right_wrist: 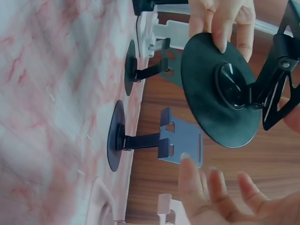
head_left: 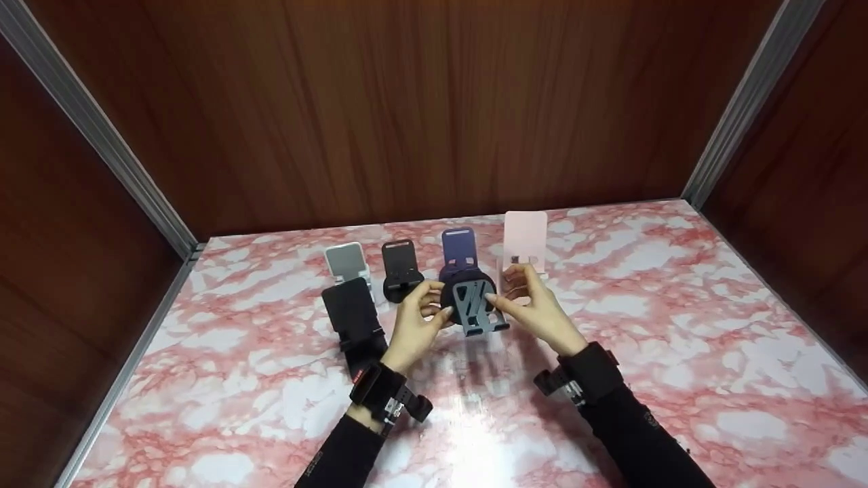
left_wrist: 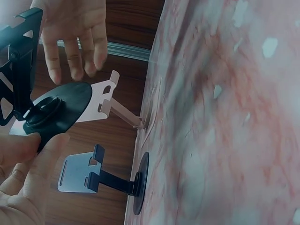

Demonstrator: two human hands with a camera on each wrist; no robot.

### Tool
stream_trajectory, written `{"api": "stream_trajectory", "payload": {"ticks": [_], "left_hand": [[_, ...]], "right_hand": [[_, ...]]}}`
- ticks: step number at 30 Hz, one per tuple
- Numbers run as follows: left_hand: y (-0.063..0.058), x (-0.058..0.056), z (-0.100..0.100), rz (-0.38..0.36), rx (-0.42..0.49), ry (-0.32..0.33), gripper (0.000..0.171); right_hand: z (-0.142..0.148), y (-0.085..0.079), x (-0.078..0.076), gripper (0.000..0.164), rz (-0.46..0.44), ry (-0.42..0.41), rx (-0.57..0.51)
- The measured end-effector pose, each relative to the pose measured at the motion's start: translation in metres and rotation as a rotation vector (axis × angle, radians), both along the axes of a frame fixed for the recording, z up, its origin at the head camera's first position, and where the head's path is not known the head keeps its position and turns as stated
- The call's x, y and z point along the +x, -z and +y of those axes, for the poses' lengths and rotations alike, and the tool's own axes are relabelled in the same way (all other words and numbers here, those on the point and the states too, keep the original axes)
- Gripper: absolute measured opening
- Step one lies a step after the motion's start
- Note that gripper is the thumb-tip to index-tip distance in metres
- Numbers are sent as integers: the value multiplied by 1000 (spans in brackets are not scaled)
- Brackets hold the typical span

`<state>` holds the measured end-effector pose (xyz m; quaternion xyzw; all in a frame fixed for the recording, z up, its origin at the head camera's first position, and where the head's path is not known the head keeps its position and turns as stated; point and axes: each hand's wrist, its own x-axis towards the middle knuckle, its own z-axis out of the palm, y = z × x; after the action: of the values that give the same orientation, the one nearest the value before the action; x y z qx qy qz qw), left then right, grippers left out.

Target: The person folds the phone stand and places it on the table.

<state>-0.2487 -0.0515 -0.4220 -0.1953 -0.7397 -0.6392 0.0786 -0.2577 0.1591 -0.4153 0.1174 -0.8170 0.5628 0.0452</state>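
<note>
A dark phone stand with a round base [right_wrist: 206,93] and a cut-out cradle is held above the table, tipped so its base faces away in the head view. My left hand [head_left: 413,331] pinches the rim of that base between thumb and fingers. On the other side, my right hand [head_left: 541,317] has its thumb at the cradle. Its fingers are spread and stand apart from the base in the right wrist view. Behind the held stand is a purple phone stand [head_left: 460,245]; a pink phone stand [head_left: 525,234] is just beyond my right hand.
Left of my left hand stands a large black phone stand [head_left: 352,315]. Farther back are a white-framed grey stand [head_left: 347,259] and a smaller black stand [head_left: 400,256]. Brown wood-grain panels [head_left: 434,115] wall in the red-and-white marbled table [head_left: 678,339].
</note>
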Motion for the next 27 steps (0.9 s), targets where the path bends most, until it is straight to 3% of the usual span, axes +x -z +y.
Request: {"api": "stream_trajectory", "payload": {"ticks": [4, 8, 12, 15, 21, 27], "left_hand": [[1, -1, -1, -26, 27, 9, 30], [1, -2, -1, -51, 57, 22, 32], [-1, -1, -1, -132, 98, 32, 35], [-5, 2, 0, -204, 146, 26, 34], [-12, 7, 3, -308, 172, -10, 38], [-11, 7, 4, -245, 73, -39, 35]], "right_hand": [[-1, 4, -2, 49, -19, -47, -29], [0, 6, -4, 47, -104, -127, -158], [1, 8, -6, 43, -224, -180, -339], [1, 9, -7, 42, -262, -189, -403], [1, 11, -7, 42, -270, -178, -380], [0, 11, -6, 44, -276, -175, -353]]}}
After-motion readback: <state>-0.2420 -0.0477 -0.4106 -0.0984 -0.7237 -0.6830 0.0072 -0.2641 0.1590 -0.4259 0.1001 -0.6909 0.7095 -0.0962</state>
